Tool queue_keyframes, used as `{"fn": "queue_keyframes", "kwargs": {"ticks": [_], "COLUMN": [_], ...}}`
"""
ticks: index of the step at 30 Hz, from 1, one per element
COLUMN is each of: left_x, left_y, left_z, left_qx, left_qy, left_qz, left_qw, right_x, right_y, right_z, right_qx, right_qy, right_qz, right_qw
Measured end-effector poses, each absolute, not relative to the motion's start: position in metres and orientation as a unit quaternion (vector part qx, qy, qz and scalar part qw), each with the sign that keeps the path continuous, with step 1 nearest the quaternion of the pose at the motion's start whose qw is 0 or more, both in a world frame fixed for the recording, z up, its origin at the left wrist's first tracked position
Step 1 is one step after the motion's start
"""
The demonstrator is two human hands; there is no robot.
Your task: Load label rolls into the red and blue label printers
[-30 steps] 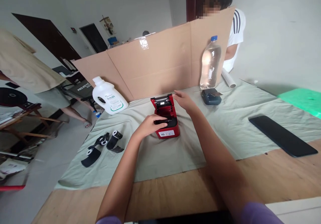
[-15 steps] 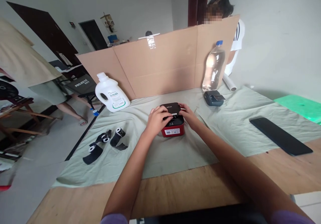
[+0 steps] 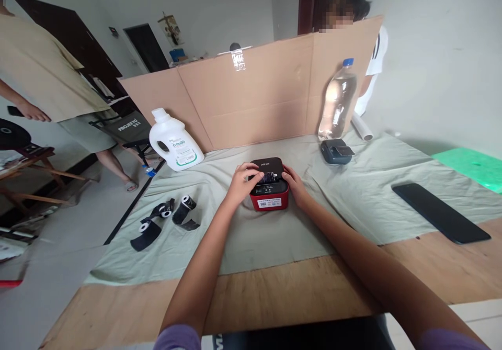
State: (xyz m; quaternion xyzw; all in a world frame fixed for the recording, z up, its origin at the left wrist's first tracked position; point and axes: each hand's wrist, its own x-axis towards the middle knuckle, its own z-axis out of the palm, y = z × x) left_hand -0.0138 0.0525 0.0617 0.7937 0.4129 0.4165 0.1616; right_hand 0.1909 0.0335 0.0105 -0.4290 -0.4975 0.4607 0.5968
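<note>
A small red-and-black label printer (image 3: 270, 202) sits on the cloth in front of me, with a white sticker on its red front. A dark, shiny strip of paper (image 3: 269, 177) shows across its black top, with a small white mark at one end. My left hand (image 3: 243, 181) is closed at the strip's left end, thumb and fingertips pinched together there. My right hand (image 3: 295, 183) grips the printer's right side, fingers along the edge. Exactly how much of the strip my left fingertips hold is hidden.
Black paper rolls (image 3: 181, 211) lie at left. A white jug (image 3: 174, 140) and a water bottle (image 3: 338, 101) stand before a cardboard screen (image 3: 251, 104). A dark device (image 3: 336, 152) and a black phone (image 3: 439, 213) are at right. Two people are nearby.
My left fingers have shifted slightly left, uncovering more of the printer's top and the shiny strip. My right hand has slid down the printer's side. The person at left has moved further into view.
</note>
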Motion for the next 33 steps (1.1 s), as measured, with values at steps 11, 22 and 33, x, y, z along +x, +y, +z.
{"fn": "queue_keyframes", "kwargs": {"ticks": [11,22,33], "left_x": [-0.024,-0.023,-0.02], "left_y": [0.051,0.047,0.058], "left_z": [0.072,0.073,0.054], "left_qx": [0.822,0.822,0.769], "left_qy": [0.397,0.406,0.422], "left_qz": [0.39,0.385,0.423], "left_qw": [0.121,0.107,0.226], "right_x": [0.189,0.195,0.197], "right_y": [0.055,0.047,0.05], "right_z": [0.021,0.015,-0.001], "right_qx": [-0.435,-0.359,-0.353], "right_qy": [-0.462,-0.509,-0.525], "right_qz": [0.465,0.461,0.461], "right_qw": [0.617,0.632,0.623]}}
